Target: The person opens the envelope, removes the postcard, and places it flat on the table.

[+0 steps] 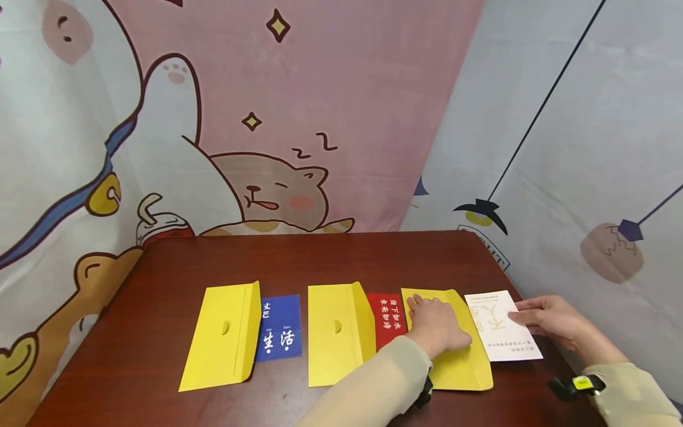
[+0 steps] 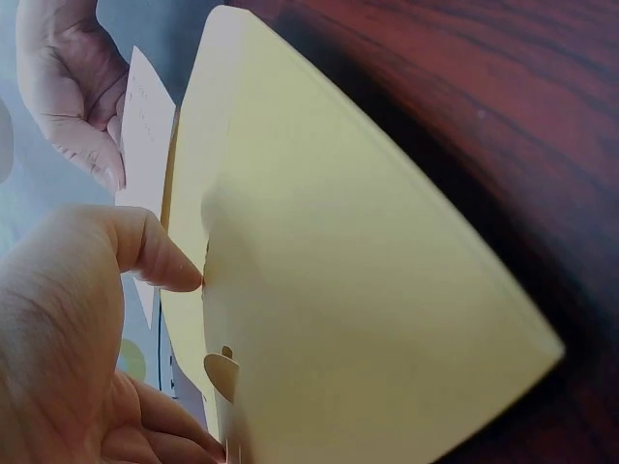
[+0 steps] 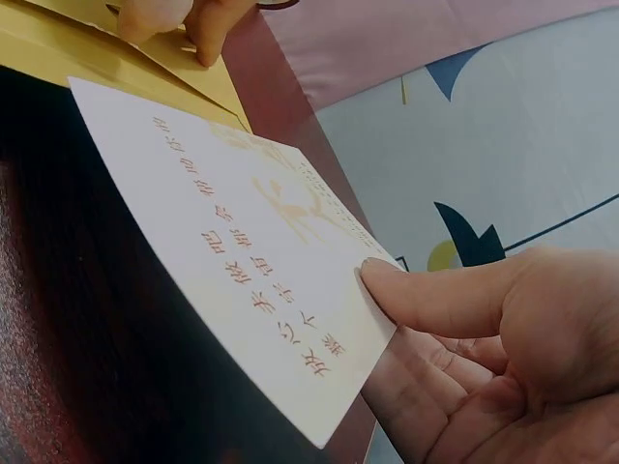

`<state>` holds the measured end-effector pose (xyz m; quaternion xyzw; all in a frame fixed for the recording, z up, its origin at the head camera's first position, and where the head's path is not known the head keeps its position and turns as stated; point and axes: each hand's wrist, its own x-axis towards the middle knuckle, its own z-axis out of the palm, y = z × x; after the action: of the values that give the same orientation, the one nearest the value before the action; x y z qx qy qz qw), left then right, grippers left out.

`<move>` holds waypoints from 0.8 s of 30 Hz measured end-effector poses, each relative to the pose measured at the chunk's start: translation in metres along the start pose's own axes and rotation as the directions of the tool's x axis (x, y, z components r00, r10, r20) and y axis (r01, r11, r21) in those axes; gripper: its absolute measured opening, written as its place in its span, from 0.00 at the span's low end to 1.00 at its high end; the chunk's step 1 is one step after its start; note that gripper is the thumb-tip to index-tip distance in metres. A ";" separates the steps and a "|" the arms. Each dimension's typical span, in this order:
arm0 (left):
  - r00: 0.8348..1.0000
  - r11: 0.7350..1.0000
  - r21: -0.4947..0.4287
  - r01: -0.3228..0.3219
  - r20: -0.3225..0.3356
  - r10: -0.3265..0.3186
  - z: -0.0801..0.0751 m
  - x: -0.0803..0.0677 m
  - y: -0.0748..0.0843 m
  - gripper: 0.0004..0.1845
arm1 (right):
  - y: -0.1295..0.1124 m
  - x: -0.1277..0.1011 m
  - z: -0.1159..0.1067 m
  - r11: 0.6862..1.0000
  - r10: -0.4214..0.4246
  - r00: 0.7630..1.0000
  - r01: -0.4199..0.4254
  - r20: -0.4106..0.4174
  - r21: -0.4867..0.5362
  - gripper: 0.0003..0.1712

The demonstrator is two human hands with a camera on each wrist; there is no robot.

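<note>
In my right hand is a white card with gold and reddish printed characters, gripped at its right edge. The thumb lies on the card's printed face and the fingers go underneath. My left hand holds the rightmost yellow envelope along its mouth. The left wrist view has the thumb at the mouth's edge and the other fingers lower down, partly out of frame. Beside this envelope's flap is the card's left edge, tilted; whether they touch I cannot tell.
Two more yellow envelopes lie on the dark red wooden table. A blue card is right of the first, a red card right of the second. Cartoon-printed cloth hangs behind and beside the table.
</note>
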<state>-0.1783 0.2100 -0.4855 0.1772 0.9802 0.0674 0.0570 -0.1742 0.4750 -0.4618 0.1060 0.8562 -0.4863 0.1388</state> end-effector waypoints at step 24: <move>1.000 1.000 0.011 0.017 0.010 -0.017 -0.001 0.002 0.001 0.34 | 0.016 0.010 -0.002 0.992 0.009 0.996 -0.021 -0.093 -0.125 0.36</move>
<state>-0.1798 0.2111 -0.4846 0.1693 0.9818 0.0606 0.0615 -0.1789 0.4853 -0.4773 0.1259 0.8899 -0.4248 0.1089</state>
